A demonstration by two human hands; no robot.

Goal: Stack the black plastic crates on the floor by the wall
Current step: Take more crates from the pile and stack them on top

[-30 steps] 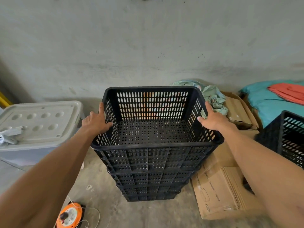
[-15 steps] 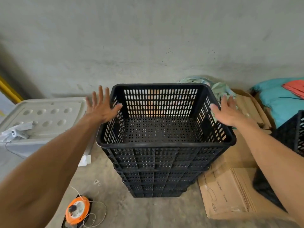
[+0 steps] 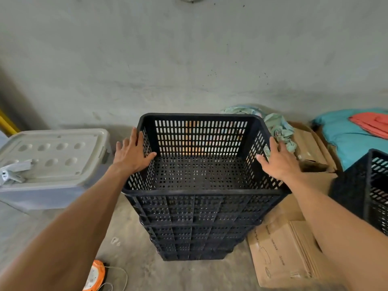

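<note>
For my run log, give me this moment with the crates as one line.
step: seat top crate on stack | left hand: on left rim | right hand: on right rim | spare crate: right

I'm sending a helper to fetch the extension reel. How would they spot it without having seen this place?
Start at the grey wall and find the stack of black crates before it. On the floor at the stack's near left lies the cord reel. It is the only orange, round thing there, trailing a pale cord.
</note>
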